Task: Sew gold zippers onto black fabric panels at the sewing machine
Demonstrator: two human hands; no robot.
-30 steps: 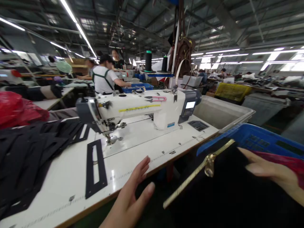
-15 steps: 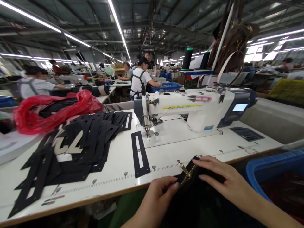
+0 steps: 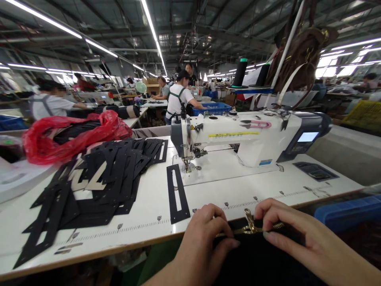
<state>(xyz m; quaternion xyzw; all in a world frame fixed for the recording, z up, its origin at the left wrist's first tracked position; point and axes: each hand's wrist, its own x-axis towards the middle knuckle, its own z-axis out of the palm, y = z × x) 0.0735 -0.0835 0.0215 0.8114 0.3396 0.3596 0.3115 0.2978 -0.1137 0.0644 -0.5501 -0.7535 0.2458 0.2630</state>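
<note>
Black fabric (image 3: 253, 258) with a gold zipper (image 3: 251, 228) hangs at the table's front edge, its metal pull standing up between my hands. My left hand (image 3: 205, 238) pinches the fabric beside the left end of the visible zipper teeth. On the other side of the pull, my right hand (image 3: 291, 234) has thumb and fingers closed on the fabric edge by the teeth. A flat black piece with a long slot (image 3: 177, 194) lies on the white table (image 3: 149, 206), left of the needle of a white sewing machine (image 3: 220, 137).
Several black slotted pieces (image 3: 101, 178) are heaped at the left, beside a red plastic bag (image 3: 38, 139). Pink thread snips (image 3: 260, 124) rest on the machine. A blue bin (image 3: 342, 212) stands at the right. People work behind, one in a white shirt (image 3: 175, 101).
The zipper has turned from slanted to nearly level, its pull further right. Both hands have shifted right, the left one also rising. The camera view has swung slightly.
</note>
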